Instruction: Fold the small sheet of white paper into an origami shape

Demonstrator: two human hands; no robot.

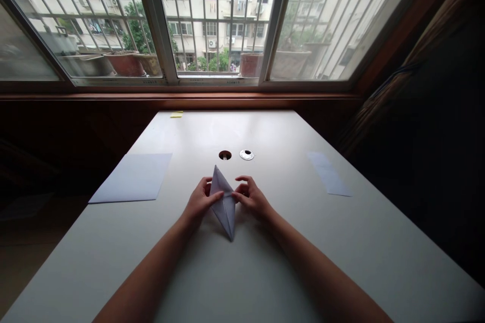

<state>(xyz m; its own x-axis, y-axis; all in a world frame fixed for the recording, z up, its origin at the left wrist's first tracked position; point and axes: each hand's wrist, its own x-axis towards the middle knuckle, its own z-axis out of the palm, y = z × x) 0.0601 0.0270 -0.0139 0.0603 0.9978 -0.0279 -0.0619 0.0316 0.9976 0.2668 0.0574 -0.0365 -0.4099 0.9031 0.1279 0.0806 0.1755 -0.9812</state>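
Note:
A folded paper (226, 214), pale and shaped like a long diamond with a crease down its lower half, is held up just over the white table. My left hand (200, 199) grips its left side, thumb across the front and fingers behind. On the other side, my right hand (251, 197) pinches the right corner between thumb and index finger, its other fingers curled. The upper point of the paper leans left and the lower point is aimed toward me. What the left fingers do behind the paper is hidden.
On the white table (288, 242) lie a stack of paper sheets (132, 179) at left and a paper strip (329, 174) at right. Beyond my hands are a round cable hole (225, 155), a ring-shaped cover (246, 155) and yellow sticky notes (176, 114). A barred window stands behind.

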